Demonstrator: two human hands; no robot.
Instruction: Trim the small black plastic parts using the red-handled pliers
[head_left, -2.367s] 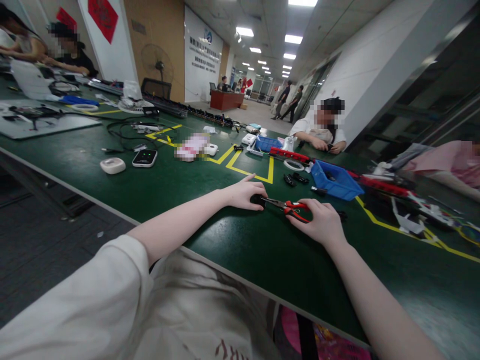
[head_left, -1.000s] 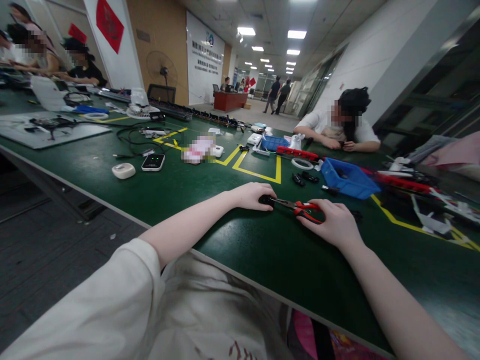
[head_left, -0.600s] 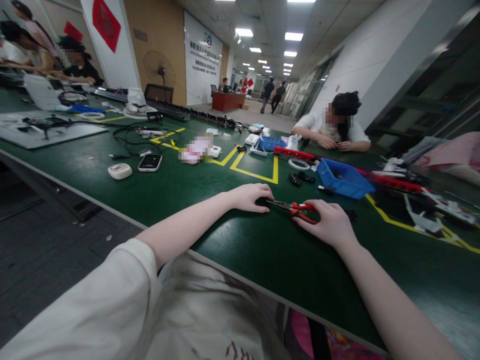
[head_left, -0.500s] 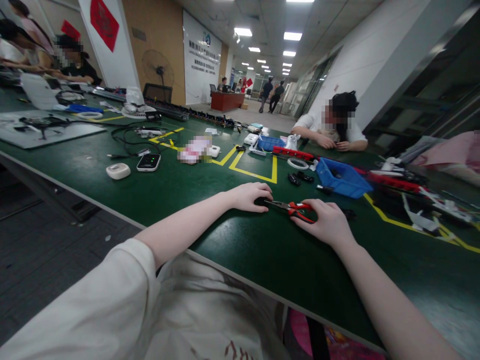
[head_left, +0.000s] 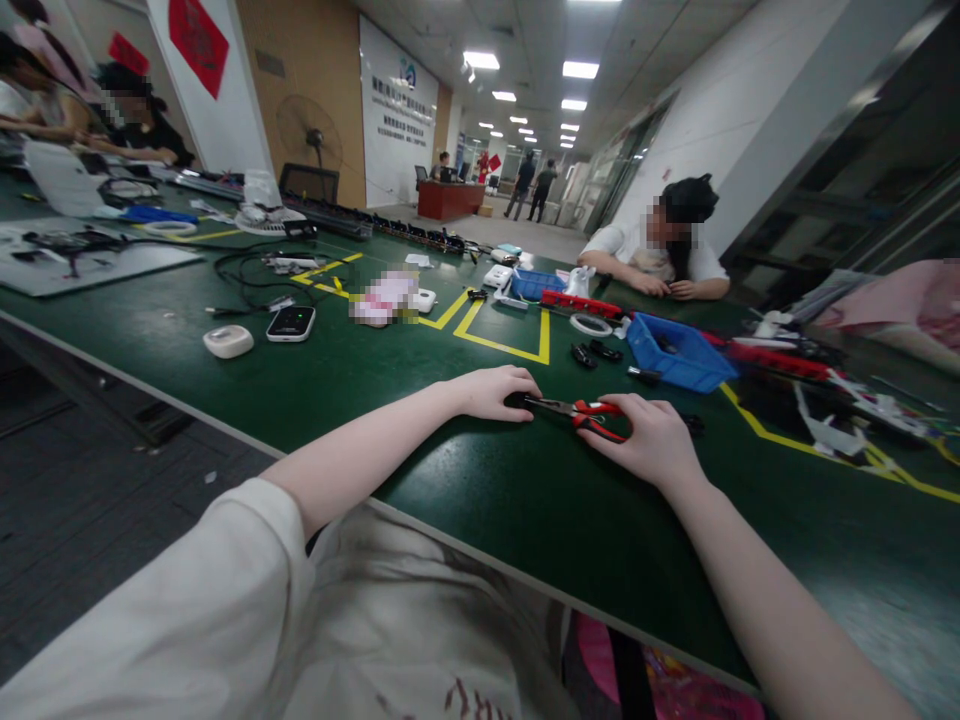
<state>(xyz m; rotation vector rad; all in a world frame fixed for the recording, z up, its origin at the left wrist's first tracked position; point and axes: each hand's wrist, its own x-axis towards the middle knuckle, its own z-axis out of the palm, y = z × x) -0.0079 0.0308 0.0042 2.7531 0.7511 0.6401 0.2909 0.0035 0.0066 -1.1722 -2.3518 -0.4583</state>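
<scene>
My right hand (head_left: 651, 440) is closed round the red and black handles of needle-nose pliers (head_left: 592, 410). Their grey jaws point left and reach a small black part (head_left: 519, 400) in the fingers of my left hand (head_left: 496, 392). The fingers cover most of that part, so its kind does not show. Both hands are low over the green table (head_left: 457, 480). Beyond the pliers lie several small black pieces (head_left: 592, 353), with a blue bin (head_left: 681, 352) to their right.
A white ring of tape (head_left: 591, 325) and a red strip (head_left: 581, 305) lie farther back. On the left are a black-topped device (head_left: 291, 323), a cream case (head_left: 228, 342) and a phone (head_left: 386, 298). Across the table sits a person (head_left: 675, 240).
The whole view has shifted slightly to the left. Both hands keep nearly the same pose, with the pliers' jaws still at the black part.
</scene>
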